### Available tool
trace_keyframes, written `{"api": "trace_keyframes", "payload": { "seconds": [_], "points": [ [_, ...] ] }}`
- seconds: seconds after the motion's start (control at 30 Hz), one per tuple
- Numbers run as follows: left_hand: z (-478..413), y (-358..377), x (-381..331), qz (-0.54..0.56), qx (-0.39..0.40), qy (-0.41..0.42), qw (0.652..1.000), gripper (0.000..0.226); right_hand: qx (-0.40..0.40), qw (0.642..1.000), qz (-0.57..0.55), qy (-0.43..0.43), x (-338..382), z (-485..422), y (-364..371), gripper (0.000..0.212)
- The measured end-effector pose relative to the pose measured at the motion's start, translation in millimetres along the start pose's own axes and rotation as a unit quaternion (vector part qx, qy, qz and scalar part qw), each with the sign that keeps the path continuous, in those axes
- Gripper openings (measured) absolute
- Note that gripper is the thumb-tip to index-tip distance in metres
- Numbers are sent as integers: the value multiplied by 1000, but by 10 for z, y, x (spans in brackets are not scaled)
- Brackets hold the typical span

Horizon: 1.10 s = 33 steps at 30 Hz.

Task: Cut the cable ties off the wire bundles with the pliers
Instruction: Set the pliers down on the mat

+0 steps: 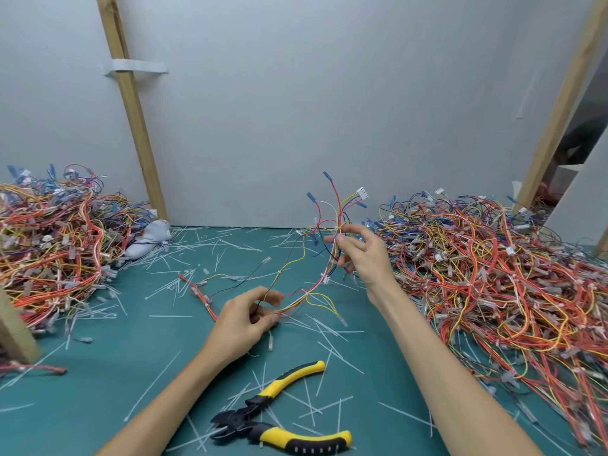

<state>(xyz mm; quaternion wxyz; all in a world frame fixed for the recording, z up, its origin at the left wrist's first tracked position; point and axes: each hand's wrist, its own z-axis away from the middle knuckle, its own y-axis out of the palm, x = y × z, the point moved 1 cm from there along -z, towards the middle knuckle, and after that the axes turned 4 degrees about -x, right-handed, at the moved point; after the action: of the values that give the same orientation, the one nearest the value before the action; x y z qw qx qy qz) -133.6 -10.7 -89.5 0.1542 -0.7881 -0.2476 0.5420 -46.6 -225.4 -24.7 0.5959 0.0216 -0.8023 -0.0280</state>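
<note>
You're holding one wire bundle (318, 284) stretched above the table (98, 357), your left hand (243, 320) pinching its near end and your right hand (358, 255) pinching its far part. The pliers (279, 413) lie near you, in neither hand. This looks like finding a cable tie (307, 293); next, free your right hand for the pliers.

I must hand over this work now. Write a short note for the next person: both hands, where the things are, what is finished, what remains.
Left hand: fingers pinch the low end of one wire bundle.
Right hand: holds the upper part of it, raised above the green mat.
Pliers: on the mat at the near edge, in no hand.
Done: many cut tie pieces lie on the mat.
Left: the held bundle has white ties on it. Wire piles lie at left and right; which one is finished, I cannot tell.
</note>
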Motion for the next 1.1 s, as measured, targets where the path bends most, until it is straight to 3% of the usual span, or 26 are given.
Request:
{"api": "trace_keyframes", "payload": {
  "seconds": [0.07, 0.13, 0.2, 0.27, 0.37, 0.47, 0.53, 0.67, 0.77, 0.83, 1.0, 1.1],
  "points": [
    [-13, -26, -20, -7, -26, 2, 1000, 49, 0, 1000, -9, 14, 33, 1, 8, 7],
    [-27, -90, -104, -13, -100, 23, 995, 55, 0, 999, -19, 30, 71, 2, 20, 8],
    [-41, -164, -248, -6, -198, 75, 977, 48, 5, 999, -30, 44, 118, 5, 35, 11],
    [-79, -203, -401, 26, -234, 117, 965, 31, 11, 997, -44, 55, 178, 7, 55, 12],
    [-188, -93, -548, 92, -103, 98, 986, 19, 30, 994, -70, 75, 277, -1, 83, 13],
    [-347, 124, -590, 139, 59, -69, 986, 40, 53, 982, -115, 138, 345, -9, 104, 13],
    [-463, 195, -603, 221, 163, -167, 947, 62, 63, 964, -175, 192, 362, -9, 105, 8],
    [-606, 141, -548, 361, 316, -202, 854, 79, 43, 933, -259, 245, 305, -38, 3, 12],
    [-655, 130, -466, 461, 391, -238, 760, 82, 13, 921, -277, 274, 212, -60, -104, 13],
    [-649, 179, -420, 495, 414, -250, 722, 83, -3, 914, -282, 293, 136, -55, -165, 14],
    [-586, 379, -220, 559, 414, -260, 670, 86, -12, 910, -283, 303, 6, -40, -271, 16],
    [-587, 407, -147, 563, 420, -252, 665, 86, -14, 913, -275, 301, -11, -41, -294, 18]
  ]
}}
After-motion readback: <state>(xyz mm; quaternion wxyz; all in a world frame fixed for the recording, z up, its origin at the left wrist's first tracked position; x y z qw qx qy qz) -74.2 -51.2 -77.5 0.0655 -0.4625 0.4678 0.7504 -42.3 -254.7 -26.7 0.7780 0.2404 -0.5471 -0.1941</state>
